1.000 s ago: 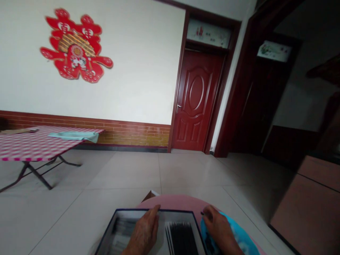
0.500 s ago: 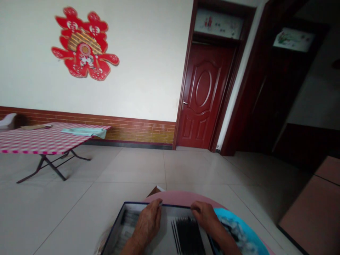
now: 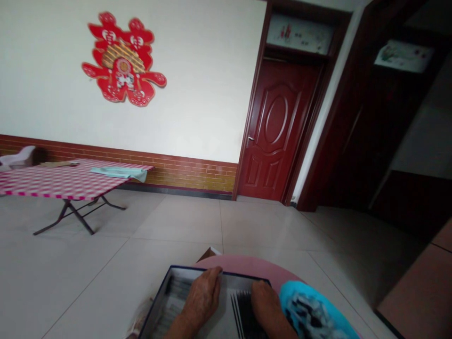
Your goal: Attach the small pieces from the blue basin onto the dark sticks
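Note:
A shallow box (image 3: pixel 169 287) with a dark blue rim and pale inside sits low in front of me. My left hand (image 3: pixel 205 294) is by its far rim, thumb and fingers pinched together; whatever is between them is too small to make out. My right hand (image 3: pixel 264 301) is curled downward inside the box, over a row of thin black sticks (image 3: pixel 237 310) with narrow tips; its fingertips are hidden. At the left of the box lie blurred clear and grey pieces (image 3: pixel 180 288). Right of it is a bright blue container (image 3: pixel 294 286) holding crumpled white, grey and black stuff.
Beneath the box is a round pink tabletop (image 3: pixel 257 264), with a cardboard corner (image 3: pixel 208 254) beyond it. A folding table (image 3: pixel 67 181) with a checked cover and a pale green cloth (image 3: pixel 122 172) stands left. A pinkish cabinet (image 3: pixel 420 282) is at right, a red door (image 3: pixel 275 127) ahead.
My right hand has come from the box's far rim down over the black sticks, its fingers curling in. The left hand stays pinched near the rim. The whole view has shifted slightly.

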The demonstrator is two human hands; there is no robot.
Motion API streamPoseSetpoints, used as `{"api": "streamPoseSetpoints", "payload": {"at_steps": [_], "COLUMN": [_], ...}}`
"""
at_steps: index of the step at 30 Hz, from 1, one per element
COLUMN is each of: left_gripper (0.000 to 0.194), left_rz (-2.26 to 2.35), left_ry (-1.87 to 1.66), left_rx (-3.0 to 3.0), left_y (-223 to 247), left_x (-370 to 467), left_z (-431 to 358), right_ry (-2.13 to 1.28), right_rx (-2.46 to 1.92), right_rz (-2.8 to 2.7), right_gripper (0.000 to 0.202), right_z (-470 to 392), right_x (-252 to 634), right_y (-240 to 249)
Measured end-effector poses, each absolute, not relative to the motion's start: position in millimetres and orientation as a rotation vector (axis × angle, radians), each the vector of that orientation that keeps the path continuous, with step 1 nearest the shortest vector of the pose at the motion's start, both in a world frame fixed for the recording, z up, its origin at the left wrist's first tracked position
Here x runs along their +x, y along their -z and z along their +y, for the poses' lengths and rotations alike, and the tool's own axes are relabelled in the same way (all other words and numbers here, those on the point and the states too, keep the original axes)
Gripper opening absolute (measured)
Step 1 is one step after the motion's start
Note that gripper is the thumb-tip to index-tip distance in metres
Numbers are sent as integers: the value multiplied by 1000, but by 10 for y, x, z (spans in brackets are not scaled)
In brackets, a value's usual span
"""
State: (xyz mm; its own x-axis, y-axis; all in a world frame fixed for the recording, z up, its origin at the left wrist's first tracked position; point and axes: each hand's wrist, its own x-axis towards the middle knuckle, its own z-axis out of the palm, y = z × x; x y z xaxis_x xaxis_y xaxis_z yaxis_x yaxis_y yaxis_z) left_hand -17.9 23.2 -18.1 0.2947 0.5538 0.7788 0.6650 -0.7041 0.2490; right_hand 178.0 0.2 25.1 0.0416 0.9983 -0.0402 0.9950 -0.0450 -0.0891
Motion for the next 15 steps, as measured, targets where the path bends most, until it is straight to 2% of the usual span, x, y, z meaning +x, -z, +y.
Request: {"api": "streamPoseSetpoints", "payload": {"at_steps": [6, 10, 15], "left_gripper": [26, 25, 25], "left_rz": [-1189, -1193, -1202], "left_ry": [1409, 1394, 1320], "left_rx": [-2464, -2459, -2429], "left_y": [100, 30, -12], "left_x": [-146, -136, -151], "left_z": [186, 157, 128], "right_ry": [-12, -44, -150], "right_rx": [-2224, -1849, -1501], "right_rz": [-2110, -2124, -2025], "right_gripper": [31, 17, 16], "right_z": [-4, -22, -20], "right_x": [1800, 1667, 1492], "right_y": [-326, -480, -410]}}
